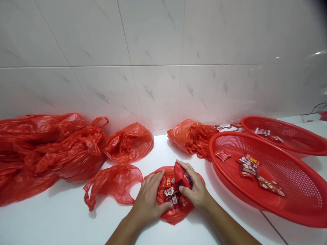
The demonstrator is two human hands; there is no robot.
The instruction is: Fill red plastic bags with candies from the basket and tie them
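In the head view a red plastic bag [173,216] lies opened out at the front middle, with several small red and dark-red snack packets [169,191] on it. My left hand [151,194] rests at the bag's left side, touching it, fingers stretched out and thumb pointing in toward the packets. My right hand [196,190] is closed around a red packet with blue spots [182,175], held between thumb and fingers above the other packets. The fingertips of my right hand partly cover this packet.
Right of my hands stands a red mesh basket [301,190] with several packets in it; a second red basket [296,132] is behind it. Red plastic bags lie at the left [74,153], back middle [130,143] and near the wall [189,136]. A flattened red bag [112,183] lies left of my hands.
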